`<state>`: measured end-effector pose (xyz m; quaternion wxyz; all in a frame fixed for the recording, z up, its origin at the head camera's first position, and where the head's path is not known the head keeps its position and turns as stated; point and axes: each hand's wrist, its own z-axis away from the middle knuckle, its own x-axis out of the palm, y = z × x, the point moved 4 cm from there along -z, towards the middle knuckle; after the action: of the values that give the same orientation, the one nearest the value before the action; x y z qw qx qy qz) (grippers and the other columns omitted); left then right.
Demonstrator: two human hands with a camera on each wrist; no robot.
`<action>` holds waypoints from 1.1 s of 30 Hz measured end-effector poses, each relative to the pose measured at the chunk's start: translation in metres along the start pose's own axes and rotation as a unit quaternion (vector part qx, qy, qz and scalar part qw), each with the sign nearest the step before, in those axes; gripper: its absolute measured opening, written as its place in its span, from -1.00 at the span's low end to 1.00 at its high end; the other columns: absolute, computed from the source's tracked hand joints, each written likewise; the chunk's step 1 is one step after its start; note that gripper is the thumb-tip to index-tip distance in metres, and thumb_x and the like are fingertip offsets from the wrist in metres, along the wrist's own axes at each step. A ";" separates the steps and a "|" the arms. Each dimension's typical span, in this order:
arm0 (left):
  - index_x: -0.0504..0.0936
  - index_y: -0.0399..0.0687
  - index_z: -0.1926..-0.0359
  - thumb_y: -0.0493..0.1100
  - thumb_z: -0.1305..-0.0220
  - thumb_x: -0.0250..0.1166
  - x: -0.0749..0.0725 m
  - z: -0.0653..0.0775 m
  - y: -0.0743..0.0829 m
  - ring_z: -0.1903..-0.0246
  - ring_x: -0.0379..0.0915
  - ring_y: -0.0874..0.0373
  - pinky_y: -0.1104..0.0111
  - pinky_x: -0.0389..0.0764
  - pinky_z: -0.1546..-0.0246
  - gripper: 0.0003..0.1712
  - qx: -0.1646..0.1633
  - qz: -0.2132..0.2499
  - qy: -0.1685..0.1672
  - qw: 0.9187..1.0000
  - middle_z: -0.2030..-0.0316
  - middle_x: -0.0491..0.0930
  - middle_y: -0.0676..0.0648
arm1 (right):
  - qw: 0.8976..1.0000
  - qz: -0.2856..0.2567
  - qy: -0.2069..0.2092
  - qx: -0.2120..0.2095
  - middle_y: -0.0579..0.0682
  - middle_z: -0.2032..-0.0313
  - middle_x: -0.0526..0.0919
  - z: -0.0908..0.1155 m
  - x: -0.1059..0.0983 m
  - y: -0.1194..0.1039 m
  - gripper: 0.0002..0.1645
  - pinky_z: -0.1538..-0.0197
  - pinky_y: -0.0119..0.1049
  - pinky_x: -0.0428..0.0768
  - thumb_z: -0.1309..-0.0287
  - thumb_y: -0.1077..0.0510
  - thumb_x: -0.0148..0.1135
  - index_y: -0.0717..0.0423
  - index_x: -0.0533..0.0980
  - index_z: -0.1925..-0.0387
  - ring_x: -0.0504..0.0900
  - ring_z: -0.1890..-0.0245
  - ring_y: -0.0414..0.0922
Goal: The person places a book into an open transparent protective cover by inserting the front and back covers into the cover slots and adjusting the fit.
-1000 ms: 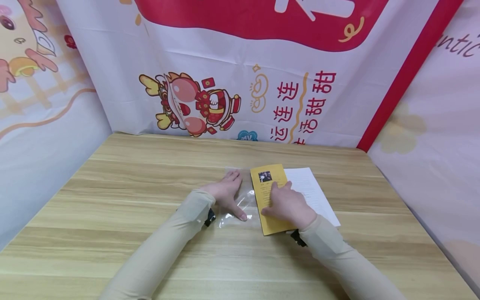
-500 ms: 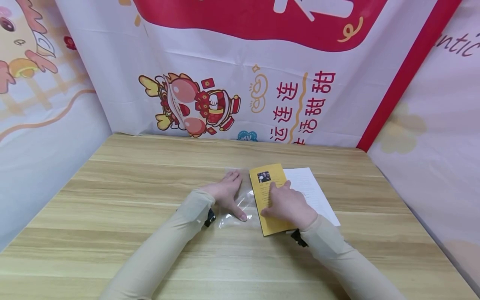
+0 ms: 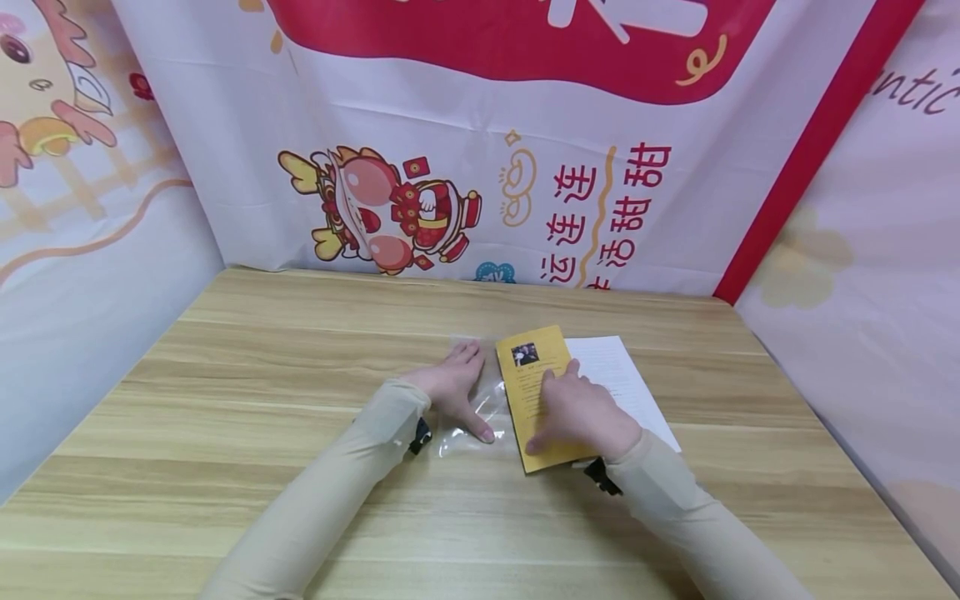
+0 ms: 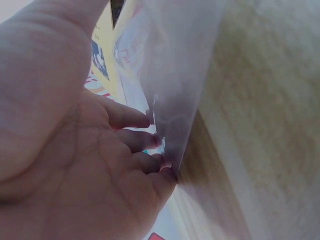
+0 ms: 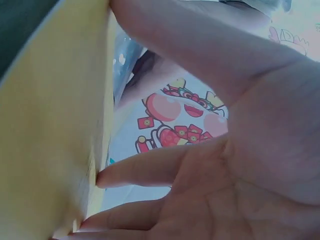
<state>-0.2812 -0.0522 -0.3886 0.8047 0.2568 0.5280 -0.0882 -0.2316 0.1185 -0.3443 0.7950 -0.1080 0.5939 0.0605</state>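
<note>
A yellow cover flap point(image 3: 525, 387) of an opened book, with a small photo and printed lines, lies over the left part of a white printed page point(image 3: 633, 392). My right hand point(image 3: 581, 414) rests on this flap, fingertips and thumb spread across it. In the right wrist view, straight fingers point(image 5: 140, 167) touch the yellow surface. Left of the book is a clear plastic cover point(image 3: 491, 404), shiny and partly tucked toward the flap. My left hand point(image 3: 459, 387) presses the plastic against the table, thumb apart from the fingers; the left wrist view shows its fingertips at the film point(image 4: 175, 65).
The wood-grain table point(image 3: 225, 483) extends on both sides of the book. A printed cloth point(image 3: 420, 108) with a cartoon figure and red writing hangs behind its back edge. Patterned cloths hang at the left and right. Dark wrist cameras sit below both wrists.
The yellow flap has shifted slightly to the left over the plastic. My right hand has slid a little toward me, its thumb lower on the flap. The left hand has stayed in place.
</note>
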 end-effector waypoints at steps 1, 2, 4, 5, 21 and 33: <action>-0.26 -0.27 -0.47 0.55 0.41 0.38 0.000 0.000 0.000 -0.41 -0.51 -0.09 0.17 -0.29 -0.34 0.64 0.002 0.001 0.001 1.000 -0.44 -0.39 -0.23 | 1.000 0.003 -0.002 -0.003 0.57 -0.28 0.02 0.002 0.000 -0.001 0.37 -0.04 0.16 0.40 0.39 -0.31 0.54 0.36 0.16 -0.35 0.41 -0.06 0.24; -0.26 -0.27 -0.47 0.54 0.41 0.38 0.000 0.001 0.000 -0.41 -0.51 -0.09 0.17 -0.29 -0.34 0.64 0.002 0.001 0.003 1.000 -0.44 -0.39 -0.24 | 1.000 0.006 -0.004 -0.007 0.57 -0.29 0.00 0.003 -0.001 -0.001 0.39 -0.05 0.17 0.39 0.41 -0.30 0.55 0.36 0.14 -0.36 0.39 -0.09 0.26; -0.25 -0.27 -0.47 0.54 0.41 0.38 0.000 0.001 0.000 -0.42 -0.50 -0.09 0.17 -0.28 -0.35 0.64 0.003 0.002 0.004 1.000 -0.44 -0.38 -0.24 | 1.000 0.013 -0.008 -0.013 0.58 -0.29 -0.04 0.007 -0.002 -0.003 0.42 -0.06 0.19 0.38 0.43 -0.28 0.56 0.37 0.12 -0.37 0.35 -0.13 0.32; -0.25 -0.27 -0.47 0.54 0.41 0.39 0.000 0.001 0.000 -0.42 -0.50 -0.09 0.17 -0.28 -0.35 0.64 0.003 0.002 0.005 1.000 -0.44 -0.38 -0.24 | 1.000 0.016 -0.009 -0.015 0.58 -0.29 -0.05 0.008 -0.002 -0.003 0.44 -0.09 0.21 0.35 0.44 -0.28 0.57 0.37 0.10 -0.38 0.30 -0.17 0.36; -0.25 -0.26 -0.47 0.52 0.39 0.40 -0.001 0.000 0.002 -0.41 -0.51 -0.10 0.16 -0.29 -0.34 0.62 0.001 -0.002 0.002 1.000 -0.44 -0.40 -0.24 | 0.998 0.051 -0.021 -0.029 0.58 -0.30 -0.13 0.011 0.003 -0.007 0.60 -0.15 0.20 0.29 0.60 -0.35 0.58 0.41 0.03 -0.38 0.09 -0.27 0.42; -0.19 -0.23 -0.48 0.54 0.37 0.38 -0.002 0.004 0.005 -0.41 -0.51 -0.10 0.13 -0.27 -0.34 0.59 -0.002 -0.016 0.001 1.000 -0.44 -0.39 -0.23 | 0.997 0.073 -0.001 -0.034 0.60 -0.28 -0.04 0.008 0.004 -0.010 0.55 -0.05 0.20 0.40 0.56 -0.42 0.53 0.42 0.11 -0.35 0.15 -0.24 0.43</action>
<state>-0.2769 -0.0502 -0.3841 0.8032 0.2463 0.5331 -0.1000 -0.2206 0.1107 -0.3448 0.7850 -0.0916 0.5968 0.1386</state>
